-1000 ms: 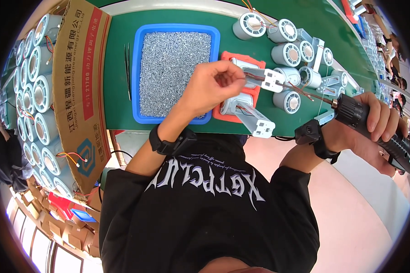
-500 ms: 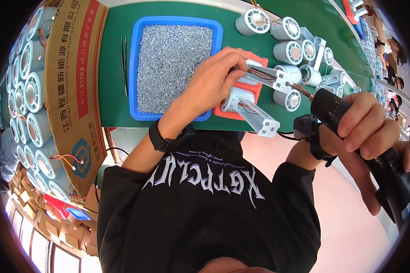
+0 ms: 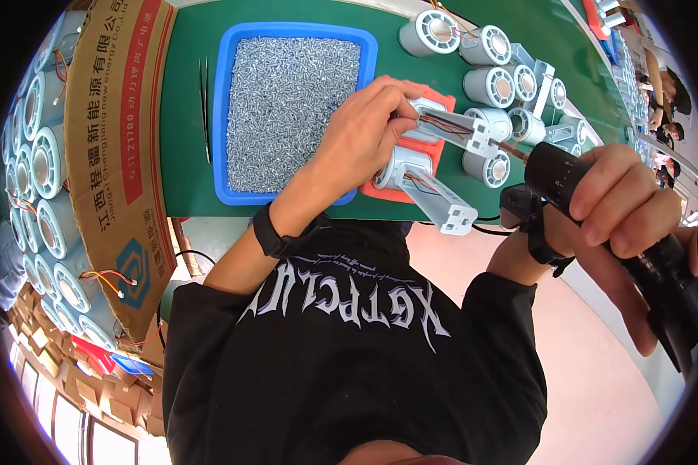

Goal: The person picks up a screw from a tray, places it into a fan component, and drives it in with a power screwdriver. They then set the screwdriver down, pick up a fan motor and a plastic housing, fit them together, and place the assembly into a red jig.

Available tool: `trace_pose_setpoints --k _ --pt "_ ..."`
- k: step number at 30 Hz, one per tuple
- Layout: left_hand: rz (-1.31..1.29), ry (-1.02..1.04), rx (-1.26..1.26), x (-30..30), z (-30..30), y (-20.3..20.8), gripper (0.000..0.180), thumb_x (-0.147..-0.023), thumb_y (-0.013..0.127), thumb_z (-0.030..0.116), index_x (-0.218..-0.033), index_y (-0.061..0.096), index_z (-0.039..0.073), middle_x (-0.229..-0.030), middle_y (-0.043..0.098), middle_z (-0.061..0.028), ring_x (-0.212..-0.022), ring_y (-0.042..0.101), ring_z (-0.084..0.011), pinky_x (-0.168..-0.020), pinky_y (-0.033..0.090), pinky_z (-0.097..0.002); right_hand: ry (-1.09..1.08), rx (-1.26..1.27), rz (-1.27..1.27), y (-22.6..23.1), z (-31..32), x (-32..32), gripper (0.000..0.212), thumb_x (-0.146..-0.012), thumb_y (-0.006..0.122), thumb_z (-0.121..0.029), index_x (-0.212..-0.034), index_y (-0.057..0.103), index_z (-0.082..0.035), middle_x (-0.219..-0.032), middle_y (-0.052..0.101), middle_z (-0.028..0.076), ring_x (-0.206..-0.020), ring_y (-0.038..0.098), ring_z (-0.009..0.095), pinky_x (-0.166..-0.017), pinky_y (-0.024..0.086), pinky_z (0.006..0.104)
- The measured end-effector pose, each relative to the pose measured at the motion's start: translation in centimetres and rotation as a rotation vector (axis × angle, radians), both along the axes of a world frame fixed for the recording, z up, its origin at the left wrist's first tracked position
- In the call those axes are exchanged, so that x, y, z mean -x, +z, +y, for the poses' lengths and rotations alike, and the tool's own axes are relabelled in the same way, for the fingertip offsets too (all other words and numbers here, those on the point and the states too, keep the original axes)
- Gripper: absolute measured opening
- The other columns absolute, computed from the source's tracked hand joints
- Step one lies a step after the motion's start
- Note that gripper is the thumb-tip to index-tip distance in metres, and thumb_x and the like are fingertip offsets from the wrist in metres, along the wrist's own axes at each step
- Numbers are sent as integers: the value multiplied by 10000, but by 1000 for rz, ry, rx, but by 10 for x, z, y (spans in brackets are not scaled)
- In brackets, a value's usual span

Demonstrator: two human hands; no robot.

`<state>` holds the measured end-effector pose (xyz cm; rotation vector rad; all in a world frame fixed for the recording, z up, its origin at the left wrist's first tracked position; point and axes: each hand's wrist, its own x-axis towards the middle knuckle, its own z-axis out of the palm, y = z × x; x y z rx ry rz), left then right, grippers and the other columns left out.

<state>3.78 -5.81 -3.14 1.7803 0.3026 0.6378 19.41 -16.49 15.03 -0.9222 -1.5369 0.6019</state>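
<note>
My left hand (image 3: 368,128) is closed, its fingertips pinched at the near end of a pale blue metal bracket (image 3: 461,132) with wires along it. The bracket's part lies on a red-orange fixture (image 3: 446,102). My right hand (image 3: 628,205) wraps round a black electric screwdriver (image 3: 554,172), whose thin bit points at the bracket's outer end plate; whether it touches a screw is too small to tell. Just below, a second bracket (image 3: 442,205), joined to a round motor (image 3: 403,167), sits in another red-orange holder.
A blue tray (image 3: 222,116) full of small screws stands on the green table (image 3: 190,190), with tweezers (image 3: 204,108) beside it. Several round motors (image 3: 488,87) stand at the far right. A cardboard sheet (image 3: 112,194) fronts stacked motors on the left.
The screwdriver and my right hand have shifted slightly left and up. My left hand keeps its place at the bracket. The tray and cardboard appear a little further left as the view moves.
</note>
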Motion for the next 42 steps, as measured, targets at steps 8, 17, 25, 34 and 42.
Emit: trace_pose_setpoints --k 8,17,25,34,42 --pt "8 -7 -19 -1 1 -2 118 -820 623 -42 -866 526 9 -1121 615 -124 -820 609 -254 -701 504 -323 13 2 52 0 3 -11 783 -603 726 -730 -1109 587 -149 -777 559 -5 -551 554 107 -512 458 238" --pt "15 54 5 -5 -3 3 101 -825 597 -20 -844 512 30 -1055 638 -125 -792 613 -310 -677 496 -393 33 -124 262 -7 0 -21 758 -651 764 -631 -1207 569 -154 -837 570 22 -569 570 140 -523 490 268" --pt "-183 49 22 0 -1 8 78 -858 586 -4 -912 538 24 -962 601 -111 -883 560 -286 -767 451 -376 -1 -197 472 7 -25 -34 593 -587 821 -557 -923 542 -155 -732 577 -22 -520 567 100 -508 476 220" --pt "-155 17 147 4 -8 10 76 -863 574 3 -923 540 34 -914 558 -91 -868 505 -271 -771 413 -350 -61 -272 703 9 -32 -34 503 -498 876 -504 -565 525 -150 -598 580 -77 -461 558 44 -488 449 159" --pt "-142 -1 149 4 -14 7 37 -883 552 34 -915 534 37 -917 546 -91 -883 489 -285 -807 399 -375 -61 -283 723 8 -31 -30 516 -495 868 -526 -562 521 -150 -586 569 -79 -462 554 44 -490 447 158"
